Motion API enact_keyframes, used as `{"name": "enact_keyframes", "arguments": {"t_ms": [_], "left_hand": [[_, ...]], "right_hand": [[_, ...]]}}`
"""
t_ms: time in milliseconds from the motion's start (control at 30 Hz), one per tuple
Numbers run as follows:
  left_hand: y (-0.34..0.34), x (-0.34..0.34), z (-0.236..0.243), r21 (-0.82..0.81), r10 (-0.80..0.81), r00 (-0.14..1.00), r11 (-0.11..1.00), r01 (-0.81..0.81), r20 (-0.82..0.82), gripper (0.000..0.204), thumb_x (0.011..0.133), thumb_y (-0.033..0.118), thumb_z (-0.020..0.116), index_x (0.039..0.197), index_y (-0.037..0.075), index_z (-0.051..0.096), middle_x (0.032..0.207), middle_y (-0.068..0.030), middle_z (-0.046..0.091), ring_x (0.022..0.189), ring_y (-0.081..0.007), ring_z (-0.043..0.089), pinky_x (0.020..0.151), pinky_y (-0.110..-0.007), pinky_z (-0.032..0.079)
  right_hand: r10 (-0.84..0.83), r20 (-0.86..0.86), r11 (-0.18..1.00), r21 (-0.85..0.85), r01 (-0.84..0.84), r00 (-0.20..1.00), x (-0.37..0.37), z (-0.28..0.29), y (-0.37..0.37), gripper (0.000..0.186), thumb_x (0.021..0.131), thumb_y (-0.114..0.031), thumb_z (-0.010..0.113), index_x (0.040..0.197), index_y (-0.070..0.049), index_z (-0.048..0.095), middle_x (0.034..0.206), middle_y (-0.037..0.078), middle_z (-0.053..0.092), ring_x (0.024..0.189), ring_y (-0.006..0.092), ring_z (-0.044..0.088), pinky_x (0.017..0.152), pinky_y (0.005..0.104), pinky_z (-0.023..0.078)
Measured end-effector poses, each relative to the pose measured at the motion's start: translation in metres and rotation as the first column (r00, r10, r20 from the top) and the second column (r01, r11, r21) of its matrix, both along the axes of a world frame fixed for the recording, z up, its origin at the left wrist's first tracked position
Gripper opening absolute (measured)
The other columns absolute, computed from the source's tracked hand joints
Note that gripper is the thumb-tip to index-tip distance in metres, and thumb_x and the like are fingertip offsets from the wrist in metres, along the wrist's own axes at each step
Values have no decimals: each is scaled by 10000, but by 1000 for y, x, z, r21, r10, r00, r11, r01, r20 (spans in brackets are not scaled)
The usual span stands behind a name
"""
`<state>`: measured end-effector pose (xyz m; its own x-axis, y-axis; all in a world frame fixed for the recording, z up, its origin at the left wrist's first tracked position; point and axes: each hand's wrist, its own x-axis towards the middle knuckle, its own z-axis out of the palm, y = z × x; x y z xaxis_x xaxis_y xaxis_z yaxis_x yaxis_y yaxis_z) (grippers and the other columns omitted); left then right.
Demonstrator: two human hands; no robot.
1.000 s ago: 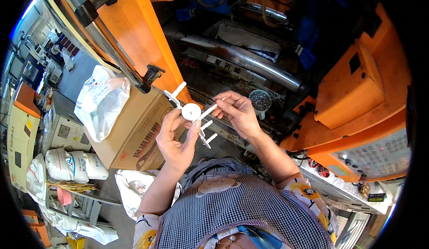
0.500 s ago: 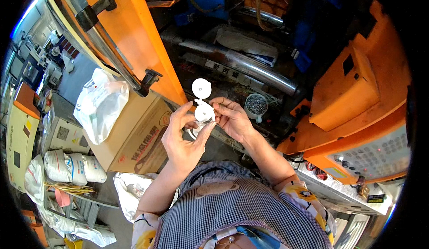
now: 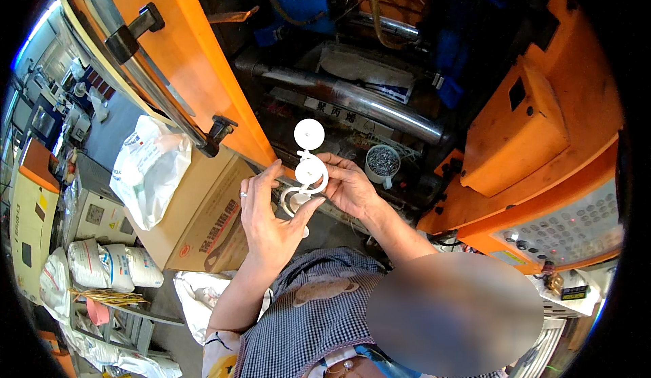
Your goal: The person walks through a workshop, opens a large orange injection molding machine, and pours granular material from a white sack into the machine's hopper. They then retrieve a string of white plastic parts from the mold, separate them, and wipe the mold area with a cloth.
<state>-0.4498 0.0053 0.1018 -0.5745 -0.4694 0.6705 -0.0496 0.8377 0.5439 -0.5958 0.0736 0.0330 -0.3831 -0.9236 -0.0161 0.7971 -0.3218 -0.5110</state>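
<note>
A white moulded plastic piece (image 3: 309,136), made of round discs joined to curved rings, is held upright between my hands at the centre of the head view. My left hand (image 3: 271,218) grips its lower ring with thumb and fingers, a ring on one finger. My right hand (image 3: 349,189) pinches it from the right at the middle disc; some of these fingertips are hidden behind the piece.
An open orange machine (image 3: 515,130) surrounds a dark bay with a steel bar (image 3: 359,100) and a mug of small bits (image 3: 382,163). At left are a cardboard box (image 3: 196,229), a white bag (image 3: 149,174) and stacked sacks (image 3: 102,266). A blurred patch covers the lower right.
The white piece has been turned: its side pins showed a second ago, and now stacked discs and rings face up. Both hands stay on it, my left hand slightly lower.
</note>
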Motion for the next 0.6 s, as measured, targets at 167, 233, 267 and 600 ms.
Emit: {"name": "enact_keyframes", "arguments": {"t_ms": [167,233,267,600], "left_hand": [[2,3,-6,67,5,998,998,-9,70,697,537,114,801,1136,-3,465,952,-107,532,789,-190,525,695,-293,462],[3,2,-6,46,13,996,999,-17,86,720,531,125,806,1147,-4,455,953,-107,527,798,-193,529,704,-297,464],[4,2,-5,35,17,995,999,-21,94,732,528,131,808,1152,-5,450,954,-107,525,802,-195,531,708,-299,465],[5,20,8,139,-28,980,990,1,196,892,516,303,807,1216,-41,374,997,-138,513,845,-228,524,726,-364,434]], "right_hand": [[7,17,999,-43,-6,1000,1,2,0,162,853,-36,480,989,35,532,966,133,583,879,195,591,801,295,502],[16,17,998,-58,-15,1000,0,0,0,176,857,-40,470,1005,39,523,986,143,577,896,211,590,820,313,498],[21,18,998,-66,-20,1000,0,0,-1,186,860,-42,463,1016,42,516,994,148,573,899,217,590,824,319,495],[58,73,988,-150,-47,996,-4,-2,1,233,880,-54,411,1069,69,468,1000,161,571,896,209,592,806,295,500]]}}
